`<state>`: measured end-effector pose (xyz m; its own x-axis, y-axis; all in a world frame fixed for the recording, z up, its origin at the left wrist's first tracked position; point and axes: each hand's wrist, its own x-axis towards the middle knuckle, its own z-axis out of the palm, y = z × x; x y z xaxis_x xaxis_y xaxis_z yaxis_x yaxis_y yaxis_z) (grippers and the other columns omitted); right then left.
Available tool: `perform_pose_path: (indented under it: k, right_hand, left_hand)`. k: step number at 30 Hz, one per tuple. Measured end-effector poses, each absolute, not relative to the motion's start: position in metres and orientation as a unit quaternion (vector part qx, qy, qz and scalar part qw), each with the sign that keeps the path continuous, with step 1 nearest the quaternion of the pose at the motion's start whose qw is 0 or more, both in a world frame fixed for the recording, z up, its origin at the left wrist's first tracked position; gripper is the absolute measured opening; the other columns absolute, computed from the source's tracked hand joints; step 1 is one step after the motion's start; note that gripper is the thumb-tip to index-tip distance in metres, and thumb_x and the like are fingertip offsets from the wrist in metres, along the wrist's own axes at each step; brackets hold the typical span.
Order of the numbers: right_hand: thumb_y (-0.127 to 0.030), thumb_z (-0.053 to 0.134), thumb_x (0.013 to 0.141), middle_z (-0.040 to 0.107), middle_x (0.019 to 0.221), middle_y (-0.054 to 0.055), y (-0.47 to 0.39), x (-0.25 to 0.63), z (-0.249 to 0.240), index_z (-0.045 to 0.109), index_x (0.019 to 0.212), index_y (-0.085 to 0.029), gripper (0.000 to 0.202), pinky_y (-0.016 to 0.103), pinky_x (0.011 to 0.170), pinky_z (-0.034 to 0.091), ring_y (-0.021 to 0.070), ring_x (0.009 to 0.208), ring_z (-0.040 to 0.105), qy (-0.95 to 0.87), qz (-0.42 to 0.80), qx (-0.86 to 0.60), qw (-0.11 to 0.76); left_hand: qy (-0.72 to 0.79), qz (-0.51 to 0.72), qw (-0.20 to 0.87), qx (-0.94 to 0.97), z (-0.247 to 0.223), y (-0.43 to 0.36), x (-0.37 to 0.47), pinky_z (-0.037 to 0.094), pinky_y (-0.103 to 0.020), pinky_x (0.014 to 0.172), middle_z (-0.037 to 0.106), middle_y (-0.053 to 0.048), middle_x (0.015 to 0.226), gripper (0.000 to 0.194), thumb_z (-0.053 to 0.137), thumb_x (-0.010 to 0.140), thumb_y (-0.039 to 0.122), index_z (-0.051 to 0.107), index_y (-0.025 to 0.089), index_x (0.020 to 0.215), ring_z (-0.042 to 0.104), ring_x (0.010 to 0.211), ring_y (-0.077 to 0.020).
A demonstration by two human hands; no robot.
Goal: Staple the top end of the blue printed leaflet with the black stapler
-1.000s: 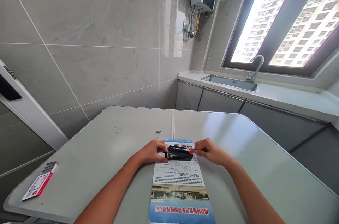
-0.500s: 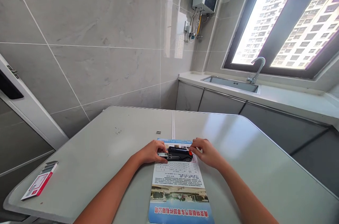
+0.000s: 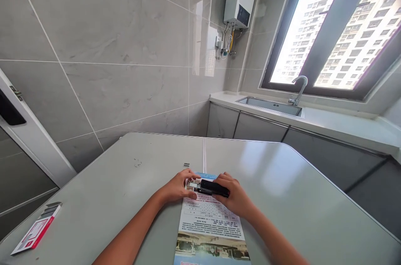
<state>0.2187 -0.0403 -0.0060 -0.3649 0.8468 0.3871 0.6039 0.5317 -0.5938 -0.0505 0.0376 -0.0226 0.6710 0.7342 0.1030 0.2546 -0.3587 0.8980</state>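
A black stapler [image 3: 206, 186] lies crosswise over the upper part of a printed leaflet [image 3: 206, 223]. Its bright metal end points left, pulled out beyond the black body. My left hand [image 3: 178, 185] is closed around that metal end, thumb on the near side and fingers on the far side. From the right, my right hand [image 3: 232, 194] wraps the black rear end, with fingers over the far side and thumb on the near side. The palm hides part of the rear end.
Short staple strips [image 3: 186, 165] lie just beyond my left hand. A red-and-white box [image 3: 37, 229] with grey strips at its far end sits at the table's left edge. Small dark bits [image 3: 137, 162] are scattered on the table [image 3: 140, 223]. A counter with a sink [image 3: 269, 106] stands behind.
My right hand has gone from pinching near the stapler's red-marked rear end to wrapping around it. The stapler has tilted slightly, its right end nearer me. The view has shifted upward.
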Motion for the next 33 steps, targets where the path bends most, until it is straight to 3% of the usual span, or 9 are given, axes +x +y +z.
perform_pose_path:
  k: [3, 5, 10, 13, 18, 25, 29, 31, 33]
  right_hand:
    - [-0.018, 0.066, 0.09, 0.067, 0.098, 0.007, -0.041, 0.22, -0.007, 0.07, 0.107, -0.025, 0.019, 0.036, 0.078, 0.049, 0.0236, 0.091, 0.056, -0.8, 0.103, -0.441, 0.394]
    - [-0.012, 0.061, 0.09, 0.067, 0.102, 0.008, -0.042, 0.218, -0.01, 0.069, 0.117, -0.026, 0.032, 0.038, 0.08, 0.049, 0.0238, 0.092, 0.055, -0.809, 0.028, -0.423, 0.406]
    - [-0.003, 0.052, 0.091, 0.07, 0.103, 0.008, -0.046, 0.209, -0.018, 0.063, 0.132, -0.025, 0.048, 0.04, 0.08, 0.044, 0.0227, 0.089, 0.056, -0.85, -0.164, -0.366, 0.341]
    - [-0.003, 0.05, 0.097, 0.072, 0.101, 0.007, -0.049, 0.204, -0.02, 0.063, 0.13, -0.024, 0.042, 0.04, 0.082, 0.041, 0.0206, 0.087, 0.057, -0.865, -0.226, -0.344, 0.286]
    - [-0.003, 0.05, 0.099, 0.073, 0.107, 0.006, -0.052, 0.204, -0.021, 0.061, 0.133, -0.024, 0.041, 0.041, 0.088, 0.038, 0.0205, 0.092, 0.059, -0.865, -0.252, -0.333, 0.278]
    - [0.003, 0.052, 0.083, 0.07, 0.109, 0.007, -0.048, 0.206, -0.018, 0.064, 0.126, -0.025, 0.052, 0.042, 0.088, 0.038, 0.024, 0.097, 0.058, -0.813, -0.19, -0.416, 0.361]
    - [-0.007, 0.058, 0.079, 0.065, 0.1, 0.007, -0.04, 0.215, -0.012, 0.061, 0.105, -0.023, 0.032, 0.038, 0.081, 0.042, 0.0246, 0.091, 0.056, -0.761, 0.004, -0.484, 0.432]
    - [-0.015, 0.063, 0.08, 0.062, 0.092, 0.003, -0.038, 0.222, -0.01, 0.056, 0.094, -0.023, 0.018, 0.032, 0.072, 0.041, 0.0211, 0.082, 0.055, -0.762, 0.116, -0.489, 0.408]
    - [-0.022, 0.07, 0.078, 0.059, 0.085, 0.0, -0.039, 0.228, -0.008, 0.052, 0.087, -0.022, 0.02, 0.029, 0.066, 0.038, 0.0177, 0.075, 0.052, -0.773, 0.194, -0.483, 0.363]
  left_hand:
    - [0.36, 0.374, 0.542, 0.661, -0.022, 0.041, -0.05, 0.046, -0.034, 0.096, 0.066, -0.013, 0.121, 0.057, 0.069, 0.087, 0.065, 0.074, 0.015, 0.116, 0.06, 0.109, -0.0249]
    - [0.37, 0.425, 0.627, 0.538, -0.02, 0.042, -0.05, 0.047, -0.038, 0.102, 0.068, -0.016, 0.124, 0.054, 0.058, 0.095, 0.063, 0.074, 0.013, 0.111, 0.062, 0.116, -0.0265]
    - [0.285, 0.293, 0.837, 0.362, -0.017, 0.04, -0.056, 0.052, -0.038, 0.105, 0.073, -0.021, 0.115, 0.05, 0.057, 0.1, 0.051, 0.07, 0.006, 0.116, 0.073, 0.108, -0.0266]
    - [0.298, 0.259, 0.863, 0.314, -0.019, 0.04, -0.058, 0.056, -0.034, 0.1, 0.076, -0.022, 0.105, 0.046, 0.058, 0.101, 0.045, 0.07, 0.002, 0.112, 0.077, 0.099, -0.0247]
    - [0.284, 0.274, 0.872, 0.29, -0.024, 0.042, -0.058, 0.055, -0.035, 0.106, 0.075, -0.023, 0.112, 0.038, 0.056, 0.104, 0.034, 0.069, 0.0, 0.113, 0.075, 0.109, -0.0254]
    - [0.307, 0.307, 0.85, 0.299, -0.026, 0.044, -0.058, 0.055, -0.037, 0.107, 0.075, -0.024, 0.11, 0.024, 0.064, 0.093, 0.015, 0.071, -0.002, 0.109, 0.075, 0.108, -0.0282]
    - [0.307, 0.362, 0.822, 0.315, -0.025, 0.047, -0.06, 0.049, -0.039, 0.115, 0.073, -0.026, 0.116, 0.031, 0.055, 0.082, 0.001, 0.07, -0.002, 0.109, 0.072, 0.115, -0.0295]
    - [0.312, 0.377, 0.807, 0.332, -0.022, 0.046, -0.059, 0.047, -0.039, 0.117, 0.073, -0.024, 0.118, 0.033, 0.053, 0.082, -0.002, 0.07, -0.001, 0.111, 0.071, 0.119, -0.0282]
    - [0.321, 0.382, 0.79, 0.354, -0.019, 0.043, -0.058, 0.047, -0.038, 0.117, 0.071, -0.024, 0.122, 0.029, 0.057, 0.088, 0.001, 0.068, 0.002, 0.114, 0.07, 0.121, -0.0275]
